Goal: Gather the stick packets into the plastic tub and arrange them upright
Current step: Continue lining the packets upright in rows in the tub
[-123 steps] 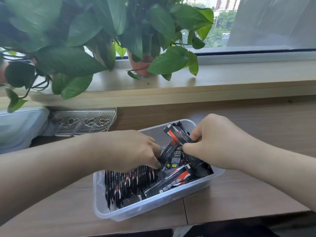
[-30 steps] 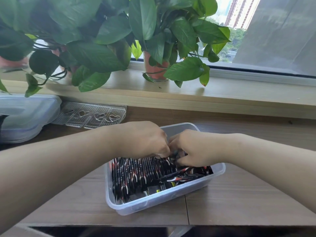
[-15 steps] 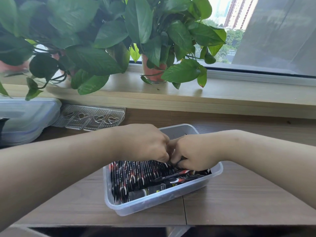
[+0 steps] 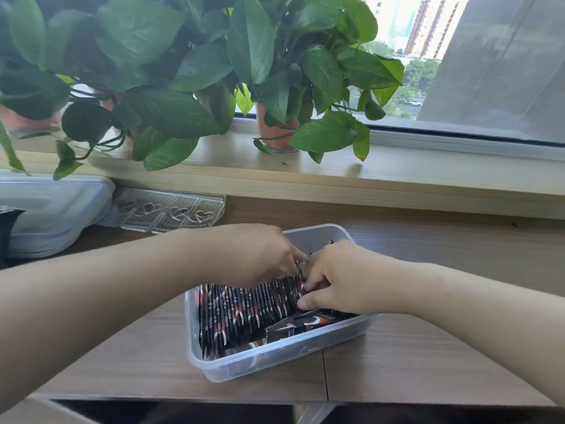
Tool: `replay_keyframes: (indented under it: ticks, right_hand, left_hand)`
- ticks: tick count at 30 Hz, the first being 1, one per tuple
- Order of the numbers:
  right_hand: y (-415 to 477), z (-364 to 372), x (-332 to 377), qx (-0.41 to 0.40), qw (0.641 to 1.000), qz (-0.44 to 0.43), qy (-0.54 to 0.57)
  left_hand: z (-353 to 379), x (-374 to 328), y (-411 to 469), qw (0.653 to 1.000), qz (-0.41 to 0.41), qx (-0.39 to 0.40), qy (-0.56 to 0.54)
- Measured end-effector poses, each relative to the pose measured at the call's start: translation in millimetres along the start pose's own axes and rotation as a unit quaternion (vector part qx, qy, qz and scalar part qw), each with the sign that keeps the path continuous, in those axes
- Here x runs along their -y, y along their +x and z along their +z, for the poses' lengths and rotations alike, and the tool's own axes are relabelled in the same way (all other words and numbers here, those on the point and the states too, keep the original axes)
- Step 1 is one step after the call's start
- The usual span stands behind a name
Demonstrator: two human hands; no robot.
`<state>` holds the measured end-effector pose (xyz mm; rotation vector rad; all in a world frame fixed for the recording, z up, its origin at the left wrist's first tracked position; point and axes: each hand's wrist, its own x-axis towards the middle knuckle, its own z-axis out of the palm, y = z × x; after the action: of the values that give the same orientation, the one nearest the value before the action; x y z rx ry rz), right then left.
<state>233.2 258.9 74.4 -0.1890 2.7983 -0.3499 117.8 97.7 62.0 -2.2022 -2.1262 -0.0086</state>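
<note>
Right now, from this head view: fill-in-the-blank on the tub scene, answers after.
The left hand and right hand meet inside the plastic ____.
Most stick packets stand in a row; a few lie ____ by the right hand.
The potted plant stands on the ____.
The clear tray carries ____ shapes.
Missing: tub, flat, windowsill, heart.

Clear plastic tub (image 4: 275, 361), glossy foil pkts (image 4: 244, 313), matt wood desk (image 4: 443, 356).

Head view, forward and down, close above tub (image 4: 260, 366)
</note>
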Motion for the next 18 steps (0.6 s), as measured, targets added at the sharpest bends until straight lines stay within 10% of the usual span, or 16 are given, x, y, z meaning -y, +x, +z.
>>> replay_keyframes:
  ticks: [3, 8, 18]
  right_hand:
    - [2.9, -1.0, 3.2, -0.012, 1.000, 0.023, 0.016]
    - [10.1, -3.6, 9.9, -0.027, 0.998, 0.058, 0.009]
    - [24.3, -3.8, 15.8, -0.017, 0.987, 0.139, 0.083]
  left_hand:
    - [-3.9, 2.9, -21.4, 0.997, -0.032, -0.057, -0.041]
    - [-2.2, -15.3, -38.3, 0.983, -0.115, 0.139, -0.039]
    - [-8.5, -34.1, -43.0, 0.960, -0.145, 0.235, -0.047]
